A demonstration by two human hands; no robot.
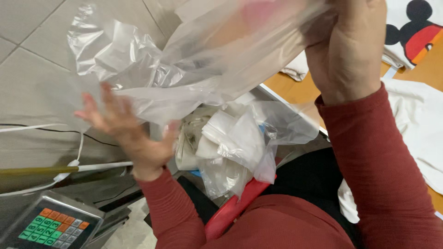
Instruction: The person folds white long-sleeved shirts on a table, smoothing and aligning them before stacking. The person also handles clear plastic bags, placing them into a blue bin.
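Note:
A large clear plastic bag (198,60) hangs crumpled across the upper middle of the view. My right hand (348,50) is raised at the top right, fingers closed on the bag's upper edge. My left hand (127,131) is lower left with fingers spread, palm turned up, touching the underside of the bag. Both arms wear dark red sleeves.
A red bin (235,207) stuffed with crumpled clear bags (235,143) sits below the hands. A scale keypad with green and orange keys (50,226) is at bottom left, with white cables (55,177) on the tiled floor. White garments (415,115) lie on a wooden table at right.

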